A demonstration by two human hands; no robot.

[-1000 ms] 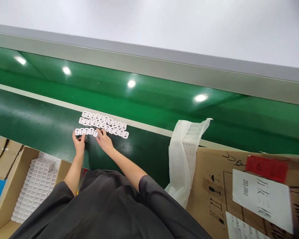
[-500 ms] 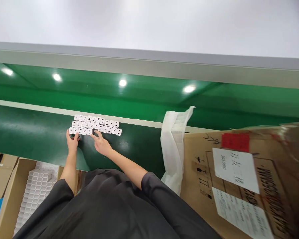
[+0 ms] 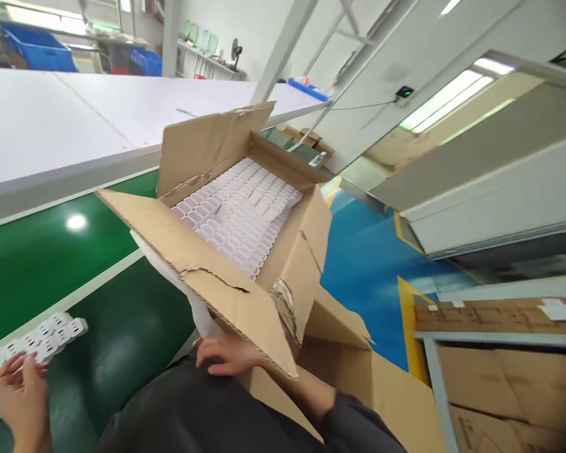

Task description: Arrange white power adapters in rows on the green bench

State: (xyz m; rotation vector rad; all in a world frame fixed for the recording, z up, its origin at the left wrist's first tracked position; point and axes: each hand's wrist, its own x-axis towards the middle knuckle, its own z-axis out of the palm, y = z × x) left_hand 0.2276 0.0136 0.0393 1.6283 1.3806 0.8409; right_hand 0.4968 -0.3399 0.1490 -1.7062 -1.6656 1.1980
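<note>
Rows of small white plastic parts [image 3: 51,336] lie on the dark green belt [image 3: 132,327] at the lower left. My left hand [image 3: 19,393] rests at their near edge, fingers spread and touching them. My right hand [image 3: 229,355] lies flat and open close to my body. It sits under the torn front flap of an open cardboard box [image 3: 217,283] and holds nothing. Inside the box is a white tray [image 3: 240,217] with several small cells.
A white sheet [image 3: 188,296] hangs under the box flap. More cardboard boxes [image 3: 500,371] stand at the lower right on a blue floor [image 3: 363,251]. A white table [image 3: 51,119] runs beyond the belt, and blue bins [image 3: 42,47] sit far back.
The view has swung right, from the belt to the open box. My right hand has left the white parts and come back beside the box. My left hand stays at the parts.
</note>
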